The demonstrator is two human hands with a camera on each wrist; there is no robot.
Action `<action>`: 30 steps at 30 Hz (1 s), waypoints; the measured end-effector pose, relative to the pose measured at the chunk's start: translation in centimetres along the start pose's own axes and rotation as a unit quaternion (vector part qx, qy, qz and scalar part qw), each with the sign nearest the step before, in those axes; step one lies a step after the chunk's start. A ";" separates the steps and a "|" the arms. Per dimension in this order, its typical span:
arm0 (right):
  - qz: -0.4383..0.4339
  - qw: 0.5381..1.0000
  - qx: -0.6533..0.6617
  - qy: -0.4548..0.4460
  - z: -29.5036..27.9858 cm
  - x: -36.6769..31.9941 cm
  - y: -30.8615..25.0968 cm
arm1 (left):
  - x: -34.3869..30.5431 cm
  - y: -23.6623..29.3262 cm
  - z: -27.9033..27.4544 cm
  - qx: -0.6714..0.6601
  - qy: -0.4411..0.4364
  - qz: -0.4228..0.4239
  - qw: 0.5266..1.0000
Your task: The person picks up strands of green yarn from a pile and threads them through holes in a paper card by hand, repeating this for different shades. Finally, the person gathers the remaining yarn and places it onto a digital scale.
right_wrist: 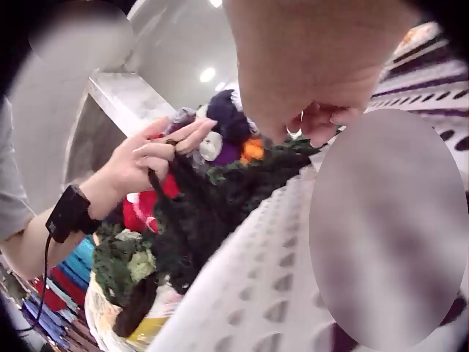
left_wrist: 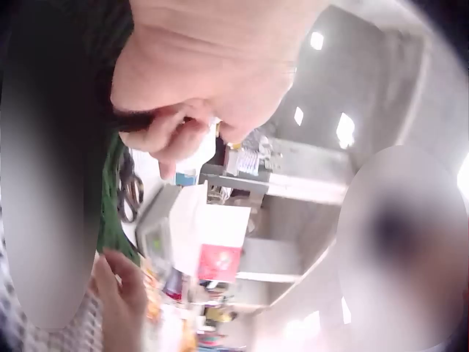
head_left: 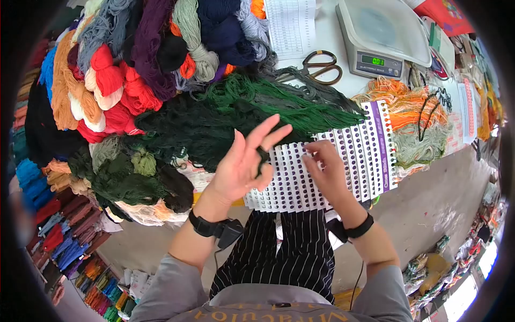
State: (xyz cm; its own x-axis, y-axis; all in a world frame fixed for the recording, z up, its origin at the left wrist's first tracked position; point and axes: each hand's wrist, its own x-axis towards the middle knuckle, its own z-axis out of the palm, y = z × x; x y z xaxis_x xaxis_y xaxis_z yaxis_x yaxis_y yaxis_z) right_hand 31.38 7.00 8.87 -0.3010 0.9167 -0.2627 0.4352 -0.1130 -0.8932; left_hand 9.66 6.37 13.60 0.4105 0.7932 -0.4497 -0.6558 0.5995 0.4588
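Note:
My left hand [head_left: 241, 158] is raised over the yarn, two fingers extended and others curled around a dark strand of yarn [right_wrist: 192, 213]. That strand hangs from the fingers in the right wrist view. My right hand [head_left: 328, 170] is just over the white punched cards [head_left: 289, 185], its fingers bent and the tips near a card edge; I cannot tell what lies between them. Overlapping in a row, the cards carry lines of holes, with a purple-striped card [head_left: 385, 147] at the right end. Dark green-black yarn [head_left: 188, 131] and green yarn [head_left: 241, 94] lie behind the cards.
Piles of coloured skeins [head_left: 115, 80] cover the table's left side. Scissors [head_left: 323, 67] lie beyond the green yarn, beside a digital scale [head_left: 375, 67] and a printed sheet [head_left: 291, 27]. Orange yarn [head_left: 399, 104] sits right of the cards.

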 end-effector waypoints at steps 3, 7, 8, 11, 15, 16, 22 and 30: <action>0.150 0.913 0.356 -0.130 1.0 -0.5 -2.9 | 0.4 -1.9 0.9 0.031 -0.033 -0.031 0.998; 0.261 0.846 0.416 -0.210 1.0 -0.5 -3.9 | 0.0 -1.9 1.7 0.156 -0.039 -0.040 0.986; 0.202 0.905 0.350 -0.132 1.4 -0.5 -4.2 | -0.1 -1.5 1.2 0.158 -0.036 -0.039 0.986; 0.235 0.874 0.415 -0.098 0.7 -1.2 -3.4 | -0.8 -0.1 -0.2 0.120 -0.040 -0.052 0.991; 0.203 0.906 0.276 -0.248 -1.5 -2.7 -3.1 | -2.5 0.8 -0.6 0.084 0.015 -0.014 0.996; 0.215 0.926 0.249 -0.185 -3.0 -3.0 -3.2 | -3.5 1.3 -2.2 0.190 0.034 -0.042 0.980; 0.214 0.960 0.125 0.133 -18.2 -5.4 1.5 | -14.2 8.4 -15.0 0.142 0.332 0.017 0.932; 0.236 0.917 -0.024 0.320 -35.1 -9.4 7.7 | -28.1 15.8 -24.6 0.317 0.664 0.237 0.634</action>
State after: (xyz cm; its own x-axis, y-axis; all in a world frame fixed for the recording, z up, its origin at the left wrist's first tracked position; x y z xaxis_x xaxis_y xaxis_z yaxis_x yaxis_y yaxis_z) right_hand 67.32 10.97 17.29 0.4833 0.8093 -0.3338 0.4299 -0.5515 -0.7148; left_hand -27.79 -9.08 14.67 -0.9098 0.3629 -0.2013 0.0531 0.5829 0.8108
